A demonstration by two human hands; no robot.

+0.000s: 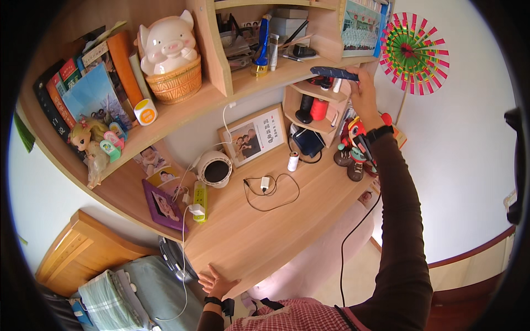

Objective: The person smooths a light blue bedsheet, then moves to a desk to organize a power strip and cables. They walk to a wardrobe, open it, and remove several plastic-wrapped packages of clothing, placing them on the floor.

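Note:
Raised to the front of the upper shelf, my right hand grips one end of a slim, dark blue patterned object. Its exact kind is not clear. Below it stands a small wooden corner rack with a red thread cone and a black thread cone. My left hand rests, fingers spread, on the front left edge of the wooden desk and holds nothing. Farther back on the desk lie a white charger plug with a black cable and a white thread spool.
A cartoon figurine stands beneath my right forearm. A green power strip, a round white device and a purple photo frame occupy the desk's left side. On the upper shelf sits a ceramic pig. A paper pinwheel is right.

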